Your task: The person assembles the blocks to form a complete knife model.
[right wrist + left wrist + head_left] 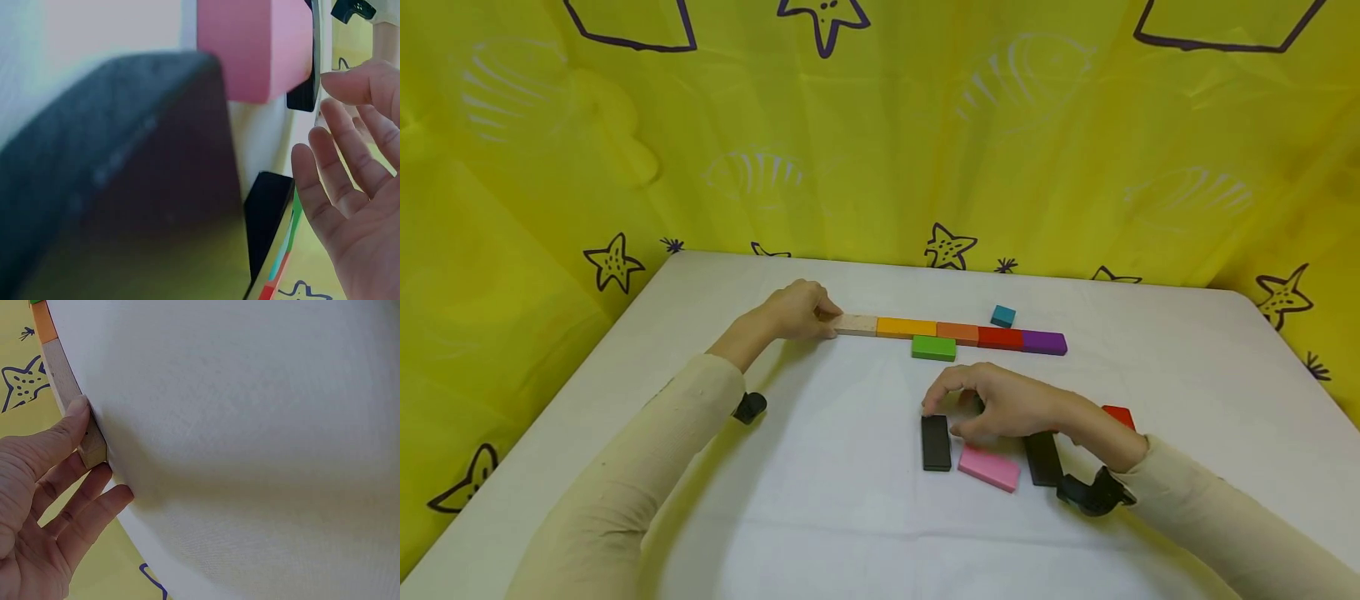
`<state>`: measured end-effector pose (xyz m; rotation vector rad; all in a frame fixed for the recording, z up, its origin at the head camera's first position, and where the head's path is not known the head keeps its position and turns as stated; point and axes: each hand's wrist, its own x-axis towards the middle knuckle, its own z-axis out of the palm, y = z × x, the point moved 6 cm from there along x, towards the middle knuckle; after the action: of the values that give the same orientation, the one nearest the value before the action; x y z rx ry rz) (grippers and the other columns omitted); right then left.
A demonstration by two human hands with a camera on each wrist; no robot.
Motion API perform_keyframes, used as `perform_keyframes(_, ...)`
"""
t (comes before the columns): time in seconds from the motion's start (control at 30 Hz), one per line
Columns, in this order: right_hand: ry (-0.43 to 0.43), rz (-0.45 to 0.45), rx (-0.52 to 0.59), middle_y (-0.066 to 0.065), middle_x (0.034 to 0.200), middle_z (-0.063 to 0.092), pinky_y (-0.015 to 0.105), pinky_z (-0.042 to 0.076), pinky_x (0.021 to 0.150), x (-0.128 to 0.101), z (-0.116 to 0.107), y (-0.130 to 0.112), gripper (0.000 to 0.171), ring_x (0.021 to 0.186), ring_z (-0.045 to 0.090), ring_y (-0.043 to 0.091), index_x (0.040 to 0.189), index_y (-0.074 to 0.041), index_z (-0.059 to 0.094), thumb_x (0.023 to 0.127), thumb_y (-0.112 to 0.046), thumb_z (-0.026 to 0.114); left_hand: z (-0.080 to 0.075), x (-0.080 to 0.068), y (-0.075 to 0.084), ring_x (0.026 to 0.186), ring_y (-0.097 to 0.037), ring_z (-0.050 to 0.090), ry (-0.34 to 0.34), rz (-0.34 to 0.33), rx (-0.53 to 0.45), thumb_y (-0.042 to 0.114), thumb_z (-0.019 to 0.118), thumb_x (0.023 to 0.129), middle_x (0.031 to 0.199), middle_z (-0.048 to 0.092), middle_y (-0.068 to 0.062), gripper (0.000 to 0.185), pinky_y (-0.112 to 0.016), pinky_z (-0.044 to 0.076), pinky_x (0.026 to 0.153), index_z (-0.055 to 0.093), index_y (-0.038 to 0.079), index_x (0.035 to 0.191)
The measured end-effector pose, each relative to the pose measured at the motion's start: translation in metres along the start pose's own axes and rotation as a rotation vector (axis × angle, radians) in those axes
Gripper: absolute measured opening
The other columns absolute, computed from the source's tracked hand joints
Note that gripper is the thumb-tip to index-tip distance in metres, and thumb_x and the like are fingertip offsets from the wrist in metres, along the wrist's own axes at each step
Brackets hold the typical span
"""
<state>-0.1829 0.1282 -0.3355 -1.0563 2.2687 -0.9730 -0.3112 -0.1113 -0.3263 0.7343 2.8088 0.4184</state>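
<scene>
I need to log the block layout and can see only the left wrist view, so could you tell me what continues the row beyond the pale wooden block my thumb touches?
Observer: In the head view the row runs from the pale wooden block through a yellow-orange block, an orange block, a red block and a purple block.
Operator: Thank you. Does anything lie beside the row?
Observer: A green block lies against its near side, and a teal block sits just behind it.
Operator: And where is the right hand, please?
Observer: The right hand hovers open over loose blocks; one fingertip touches the end of a black block, with a pink block beside it.
</scene>
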Motion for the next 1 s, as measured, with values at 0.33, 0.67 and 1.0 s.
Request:
perform_keyframes(0.33,-0.037,-0.016,-0.021,-0.013,0.114,0.06,0.033,0.043,0.091,0.003,0.009,-0.002,0.041,0.104,0.051,0.014,0.111,-0.026,0.066,0.082,0.003,0.062,0.0,0.0,-0.001,0.088,-0.02,0.052,0.006,0.003,0.001,0.021,0.077,0.081,0.101,0.066,-0.005,0.037,-0.036,0.043,0.074,0.071,0.01,0.116)
perform_keyframes(0.67,-0.013,0.022,-0.038,-0.014,0.109,0.06,0.032,0.043,0.09,0.003,0.011,-0.002,0.036,0.104,0.051,0.015,0.109,-0.028,0.067,0.08,-0.006,0.072,0.0,0.0,0.0,0.086,-0.019,0.051,0.008,0.015,0.005,0.02,0.077,0.081,0.098,0.065,-0.005,0.037,-0.034,0.043,0.073,0.07,0.009,0.116)
perform_keyframes(1.0,0.025,0.01,-0.119,-0.015,0.102,0.06,0.031,0.043,0.087,0.004,0.017,-0.004,0.031,0.098,0.053,0.011,0.105,-0.027,0.064,0.078,-0.018,0.077,0.0,-0.002,0.001,0.088,-0.02,0.052,0.007,0.009,-0.004,0.02,0.077,0.081,0.101,0.066,-0.006,0.037,-0.037,0.044,0.075,0.07,0.009,0.116)
